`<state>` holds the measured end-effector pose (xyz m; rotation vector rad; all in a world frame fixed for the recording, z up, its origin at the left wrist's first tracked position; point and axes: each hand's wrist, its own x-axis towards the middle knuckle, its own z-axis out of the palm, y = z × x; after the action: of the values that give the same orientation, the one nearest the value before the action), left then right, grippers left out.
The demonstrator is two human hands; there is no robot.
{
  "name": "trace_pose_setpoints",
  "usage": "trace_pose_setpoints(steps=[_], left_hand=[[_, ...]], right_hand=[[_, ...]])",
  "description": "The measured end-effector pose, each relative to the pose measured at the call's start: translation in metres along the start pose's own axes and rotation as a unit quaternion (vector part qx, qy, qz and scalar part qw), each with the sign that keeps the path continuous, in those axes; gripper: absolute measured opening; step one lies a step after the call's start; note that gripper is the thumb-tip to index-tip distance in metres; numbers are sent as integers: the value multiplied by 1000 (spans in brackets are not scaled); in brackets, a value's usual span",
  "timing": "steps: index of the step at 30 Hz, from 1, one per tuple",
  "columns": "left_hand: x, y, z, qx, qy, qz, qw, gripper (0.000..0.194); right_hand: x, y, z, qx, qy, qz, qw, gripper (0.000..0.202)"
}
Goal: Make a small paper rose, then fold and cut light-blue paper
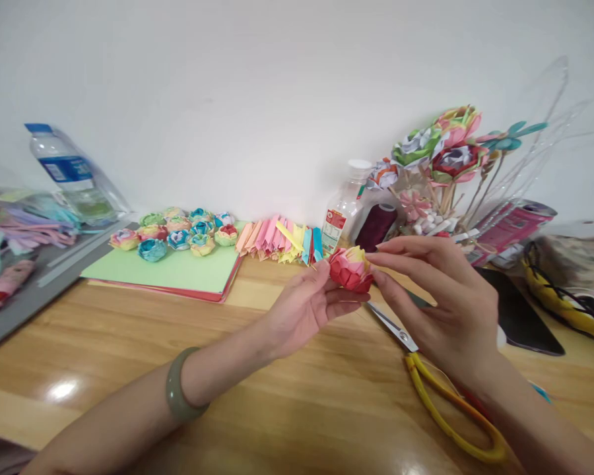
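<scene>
A red, pink and yellow paper flower (350, 269) is held up above the table. Beneath and around its left side, my left hand (301, 305) grips it between thumb and fingers. My right hand (438, 300) touches the flower's right edge, its thumb and fingertips closed on the outer petals. Below my right hand lies a pair of scissors (416, 363) with yellow handles, the blades pointing up toward the flower.
Several finished paper flowers (178, 239) sit on green paper sheets (178, 277). Folded paper strips (277, 241) stand beside them. Behind are a plastic bottle (344, 208), a dark thread spool (376, 225) and a flower bouquet (440, 155). A black phone (529, 316) lies right; a water bottle (69, 175) stands left.
</scene>
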<state>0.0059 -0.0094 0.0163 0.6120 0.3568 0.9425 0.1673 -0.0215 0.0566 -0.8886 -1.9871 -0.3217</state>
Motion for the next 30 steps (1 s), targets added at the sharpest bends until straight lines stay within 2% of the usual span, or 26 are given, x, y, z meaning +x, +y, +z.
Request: trace_pose_setpoints(steps=[9, 16, 20, 23, 27, 30], left_hand=[[0, 1, -1, 33, 24, 23, 999, 25], [0, 2, 4, 7, 34, 22, 999, 23], [-1, 3, 4, 13, 32, 19, 999, 26], [-2, 5, 5, 21, 29, 28, 999, 29], [-2, 6, 8, 41, 68, 56, 995, 42], [-2, 5, 8, 77, 78, 81, 991, 46]], right_hand=[[-2, 0, 3, -6, -14, -1, 1000, 23], [-7, 3, 5, -81, -7, -77, 994, 28], [-8, 6, 6, -120, 0, -97, 988, 30], [-9, 7, 7, -131, 12, -96, 987, 32], [-10, 5, 8, -109, 10, -90, 990, 32], [-8, 0, 6, -72, 18, -63, 995, 29]])
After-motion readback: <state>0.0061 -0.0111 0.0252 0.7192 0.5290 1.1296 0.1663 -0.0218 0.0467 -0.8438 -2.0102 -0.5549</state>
